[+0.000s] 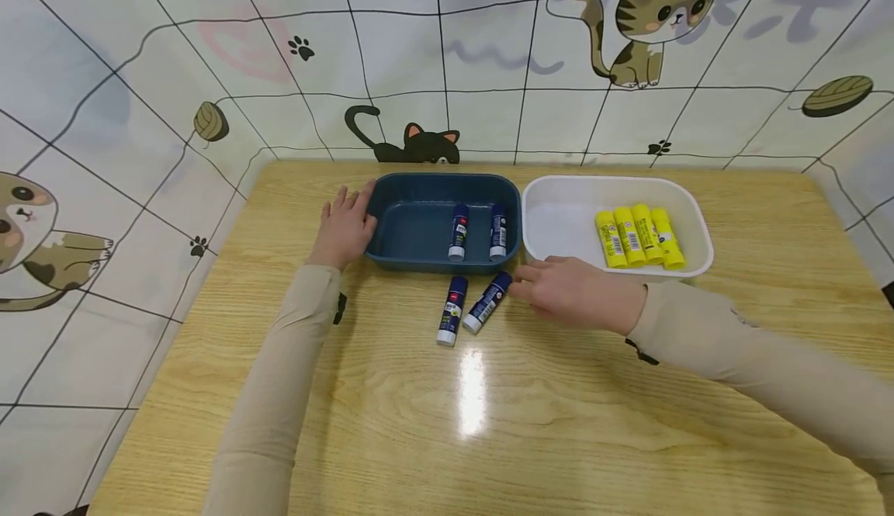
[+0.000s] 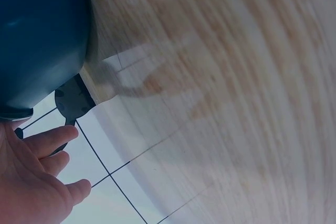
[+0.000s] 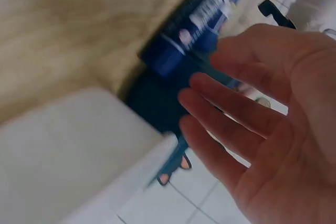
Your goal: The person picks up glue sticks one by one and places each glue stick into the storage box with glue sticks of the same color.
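My left hand (image 1: 342, 229) rests against the left end of a dark blue tray (image 1: 408, 229), fingers extended; the left wrist view shows its fingers (image 2: 50, 141) spread by the tray's wall. Inside that tray lie two navy glue sticks with white ends, one (image 1: 458, 232) near the middle and another (image 1: 498, 232) toward the right. Two more lie on the table in front: a nearly straight glue stick (image 1: 452, 311) and a slanted glue stick (image 1: 487, 303). Beside the slanted one's upper end is my right hand (image 1: 576, 292). Its loosely extended fingers hold nothing in the right wrist view.
A white tray (image 1: 562, 221) adjoins the blue one on the right. Several yellow glue sticks (image 1: 639, 237) lie side by side in its right half. Behind the wooden table (image 1: 377, 423) hangs a cat-patterned backdrop (image 1: 482, 58), which also runs down the left side.
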`<state>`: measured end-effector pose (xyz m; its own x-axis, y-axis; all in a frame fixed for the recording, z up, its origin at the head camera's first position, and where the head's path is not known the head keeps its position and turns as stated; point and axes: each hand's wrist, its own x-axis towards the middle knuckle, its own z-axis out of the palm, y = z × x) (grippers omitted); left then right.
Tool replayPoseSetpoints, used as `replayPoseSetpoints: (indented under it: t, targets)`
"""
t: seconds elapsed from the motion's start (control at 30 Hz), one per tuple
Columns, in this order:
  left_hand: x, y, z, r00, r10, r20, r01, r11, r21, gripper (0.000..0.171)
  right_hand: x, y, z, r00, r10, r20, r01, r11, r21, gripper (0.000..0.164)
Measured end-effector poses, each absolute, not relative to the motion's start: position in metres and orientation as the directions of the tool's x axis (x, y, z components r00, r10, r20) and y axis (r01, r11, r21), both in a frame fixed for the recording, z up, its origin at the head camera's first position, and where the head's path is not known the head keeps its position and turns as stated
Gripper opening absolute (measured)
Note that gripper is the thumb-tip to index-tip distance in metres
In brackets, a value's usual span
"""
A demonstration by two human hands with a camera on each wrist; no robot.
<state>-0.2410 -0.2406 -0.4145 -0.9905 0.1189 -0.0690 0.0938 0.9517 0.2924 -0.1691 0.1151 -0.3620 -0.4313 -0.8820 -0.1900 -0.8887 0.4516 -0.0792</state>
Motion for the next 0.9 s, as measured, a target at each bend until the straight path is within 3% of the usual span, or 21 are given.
replayPoseSetpoints:
  t: [0.4, 0.67, 0.9]
  targets:
    - [-0.242, -0.240, -0.415, -0.991, 0.121, -0.064, 0.097, 0.951, 0.295, 0.060, -0.168, 0.095, -0.383, -0.332, -0.942, -0.043, -0.941, 0.334, -0.054, 0.033]
    - [-0.240, -0.239, -0.411, -0.994, 0.071, -0.080, 0.048, 0.965, 0.258, 0.060, -0.173, 0.080, -0.388, -0.365, -0.924, -0.114, -0.926, 0.373, -0.055, 0.041]
    - [-0.239, -0.238, -0.410, -0.995, 0.022, -0.093, -0.001, 0.971, 0.238, 0.062, -0.176, 0.076, -0.397, -0.347, -0.926, -0.149, -0.930, 0.360, -0.072, 0.038]
